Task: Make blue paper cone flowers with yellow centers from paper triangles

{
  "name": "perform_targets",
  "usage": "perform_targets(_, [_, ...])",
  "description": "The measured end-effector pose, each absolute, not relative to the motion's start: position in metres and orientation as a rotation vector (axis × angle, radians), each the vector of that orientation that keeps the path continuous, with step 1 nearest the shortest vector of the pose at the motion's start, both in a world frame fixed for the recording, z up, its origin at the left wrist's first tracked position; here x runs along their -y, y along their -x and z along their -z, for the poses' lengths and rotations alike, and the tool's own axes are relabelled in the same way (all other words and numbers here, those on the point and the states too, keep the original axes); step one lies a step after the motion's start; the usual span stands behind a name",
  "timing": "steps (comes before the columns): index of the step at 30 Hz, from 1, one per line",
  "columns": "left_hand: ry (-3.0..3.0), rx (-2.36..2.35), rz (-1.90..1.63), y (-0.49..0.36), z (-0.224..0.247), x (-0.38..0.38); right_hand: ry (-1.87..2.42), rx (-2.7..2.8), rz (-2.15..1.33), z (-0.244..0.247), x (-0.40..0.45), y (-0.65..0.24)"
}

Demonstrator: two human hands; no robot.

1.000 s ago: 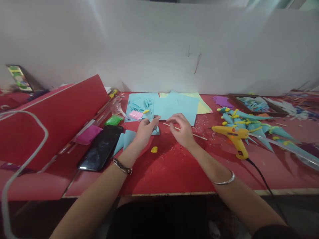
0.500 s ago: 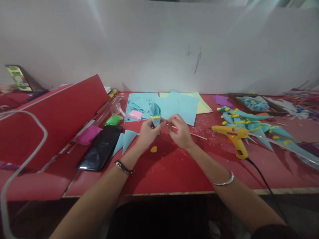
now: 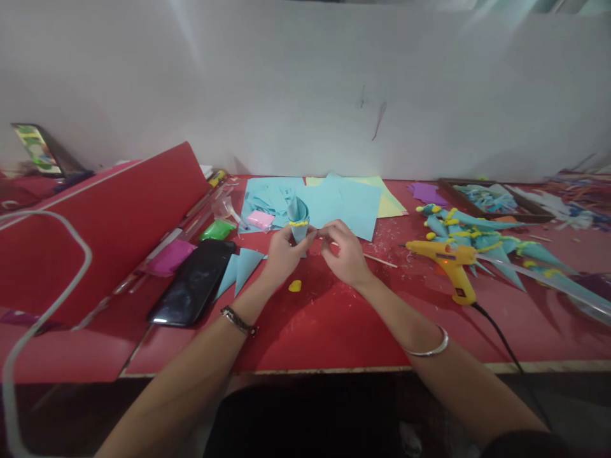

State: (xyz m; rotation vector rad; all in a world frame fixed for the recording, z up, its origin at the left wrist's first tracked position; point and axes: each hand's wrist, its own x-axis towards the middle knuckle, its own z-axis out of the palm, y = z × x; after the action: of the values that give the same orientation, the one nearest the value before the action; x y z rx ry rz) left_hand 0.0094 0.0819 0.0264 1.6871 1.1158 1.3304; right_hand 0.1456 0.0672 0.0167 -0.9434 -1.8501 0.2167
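Observation:
A blue paper cone point(image 3: 299, 230) with a band of yellow clay dots across it is gripped by my left hand point(image 3: 285, 254). Close beside it, my right hand point(image 3: 344, 254) has its thumb and finger pinched together near the left fingertips; what they hold, if anything, is too small to make out. A small lump of yellow clay point(image 3: 294, 286) lies on the red table point(image 3: 329, 337) below my hands. Behind the right hand a thin wooden stick point(image 3: 380, 260) rests on the table.
To the right lie a yellow glue gun point(image 3: 446, 261) with its cord and several blue cones point(image 3: 496, 245) trimmed in yellow. Blue paper sheets point(image 3: 353, 200) spread behind. A black phone point(image 3: 193, 283), clay packets point(image 3: 217, 229) and a red board point(image 3: 105, 222) occupy the left.
Both hands stay almost in place, with the cone still in the left. Only slight finger movement shows in the right hand.

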Motion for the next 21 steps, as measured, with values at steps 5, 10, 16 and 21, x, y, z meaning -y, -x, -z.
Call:
perform_targets(5, [-1.609,-1.079,-1.314,-0.0096,-0.0273,-0.0836,0.926,1.732,-0.157,-0.0208,-0.0647,-0.1462])
perform_targets(10, [-1.475,-0.961,-1.212,-0.0095,-0.0285,-0.0836,0.851,1.774,-0.215,-0.0219,-0.0634,-0.1474])
perform_targets(16, [-1.408,-0.876,-1.112,-0.0096,-0.0241,-0.0831,0.913,1.666,-0.183,-0.0229,-0.0626,-0.147])
perform_targets(21, [-1.446,-0.882,-1.033,-0.0101,-0.0229,-0.083,1.023,1.49,-0.254,-0.0212,-0.0645,-0.1471])
